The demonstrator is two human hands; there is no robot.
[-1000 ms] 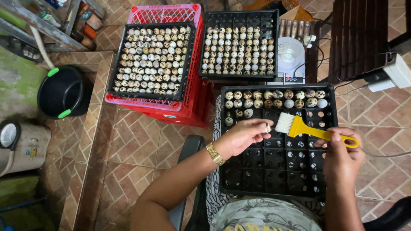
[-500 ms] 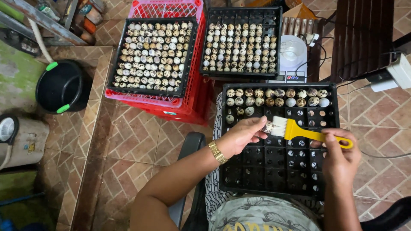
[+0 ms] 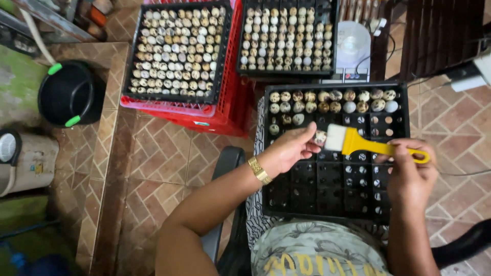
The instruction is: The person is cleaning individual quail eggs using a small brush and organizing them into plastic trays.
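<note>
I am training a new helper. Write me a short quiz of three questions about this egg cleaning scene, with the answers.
1. True or false: the left hand holds a speckled egg.
2. Which tool does the right hand hold? A) yellow brush B) spoon C) knife
3. Is the black tray on the lap mostly full or mostly empty?

Key:
1. True.
2. A, the yellow brush, its bristles beside the egg.
3. Mostly empty; eggs fill only its far rows.

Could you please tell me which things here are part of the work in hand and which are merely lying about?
In use: speckled egg in the left hand; yellow brush in the right hand; black tray on the lap.

Lying about: black bucket, white canister, red crate, two full egg trays.
</note>
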